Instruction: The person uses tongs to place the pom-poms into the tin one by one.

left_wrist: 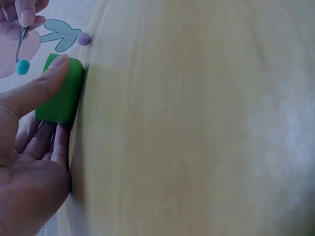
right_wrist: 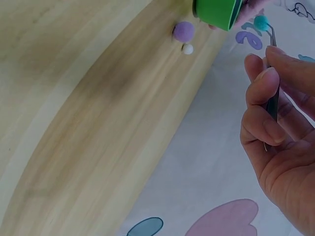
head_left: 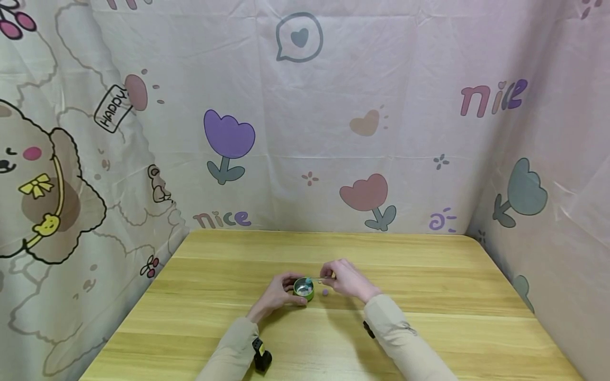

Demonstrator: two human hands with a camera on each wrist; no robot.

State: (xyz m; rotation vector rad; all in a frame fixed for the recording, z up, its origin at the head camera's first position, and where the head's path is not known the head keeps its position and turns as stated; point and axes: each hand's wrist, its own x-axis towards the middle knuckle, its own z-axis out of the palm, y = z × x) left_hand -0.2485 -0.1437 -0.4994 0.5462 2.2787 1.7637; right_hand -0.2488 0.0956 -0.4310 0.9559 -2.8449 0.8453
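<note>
My left hand (head_left: 275, 297) steadies a small round green tin (left_wrist: 71, 91) on the table, thumb on its near side and fingers around the back. Its mouth faces up in the head view, with a silvery inside. In my right hand (head_left: 350, 280) are thin bent-tip tweezers (right_wrist: 273, 101), pinched between thumb and fingers. A teal pompom (right_wrist: 261, 22) is gripped at their tips, close over the tin's rim. Just right of the tin lie a purple pompom (right_wrist: 183, 31) and a smaller white ball (right_wrist: 187, 48).
The wooden table (head_left: 214, 254) stretches out around both hands. Behind it and on both sides hangs a printed cloth (head_left: 305, 95) with flowers, hearts and words. A black wrist device (head_left: 261, 355) sits on the left sleeve.
</note>
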